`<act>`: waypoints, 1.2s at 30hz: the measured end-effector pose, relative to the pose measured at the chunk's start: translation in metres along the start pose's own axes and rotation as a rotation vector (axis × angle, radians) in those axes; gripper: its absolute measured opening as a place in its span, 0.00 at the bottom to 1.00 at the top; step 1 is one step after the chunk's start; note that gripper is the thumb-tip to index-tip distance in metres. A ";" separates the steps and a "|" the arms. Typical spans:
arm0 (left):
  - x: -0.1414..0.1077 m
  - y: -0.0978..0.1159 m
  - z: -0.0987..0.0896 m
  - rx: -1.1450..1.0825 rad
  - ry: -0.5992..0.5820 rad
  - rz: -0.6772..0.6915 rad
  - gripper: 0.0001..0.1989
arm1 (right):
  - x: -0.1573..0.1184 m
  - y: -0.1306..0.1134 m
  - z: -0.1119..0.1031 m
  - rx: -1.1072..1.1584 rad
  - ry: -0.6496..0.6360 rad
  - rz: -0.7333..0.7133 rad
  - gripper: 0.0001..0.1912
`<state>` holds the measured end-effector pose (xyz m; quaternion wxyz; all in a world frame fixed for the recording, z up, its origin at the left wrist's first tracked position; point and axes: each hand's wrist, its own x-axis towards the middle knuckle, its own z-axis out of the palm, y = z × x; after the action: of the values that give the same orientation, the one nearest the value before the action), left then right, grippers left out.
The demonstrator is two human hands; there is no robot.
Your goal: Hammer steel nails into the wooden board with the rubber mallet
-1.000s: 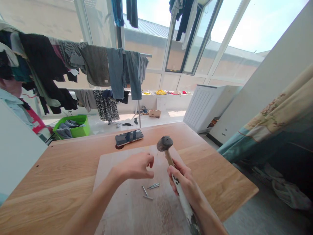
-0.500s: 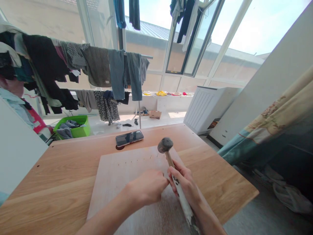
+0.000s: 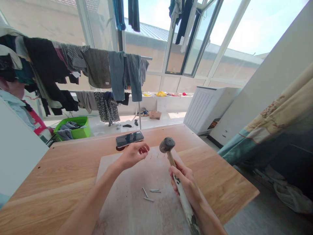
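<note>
The worktop (image 3: 66, 173) runs open from its left edge to the board (image 3: 122, 209). The phone (image 3: 129, 139) lies near the worktop's far edge. The left hand (image 3: 134, 154) is at the board's far edge, beside the phone, fingers half curled; whether it holds anything cannot be told. Four loose nails (image 3: 145, 192) lie mid-board; upright nails (image 3: 157, 155) stand near its far edge. The right hand (image 3: 182, 176) is closed round the hammer (image 3: 167, 144), head by the board's far right corner. Wood extends beyond to the worktop's right corner.
</note>
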<state>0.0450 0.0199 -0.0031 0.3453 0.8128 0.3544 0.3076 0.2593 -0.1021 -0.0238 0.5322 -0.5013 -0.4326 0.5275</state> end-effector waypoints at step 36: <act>-0.005 -0.034 0.008 -0.057 -0.039 -0.090 0.12 | -0.005 0.002 0.018 -0.105 -0.337 0.037 0.17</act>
<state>0.0357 0.0309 -0.0350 0.3886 0.7915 0.3751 0.2859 0.2403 -0.1055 -0.0236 0.4157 -0.4408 -0.5333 0.5904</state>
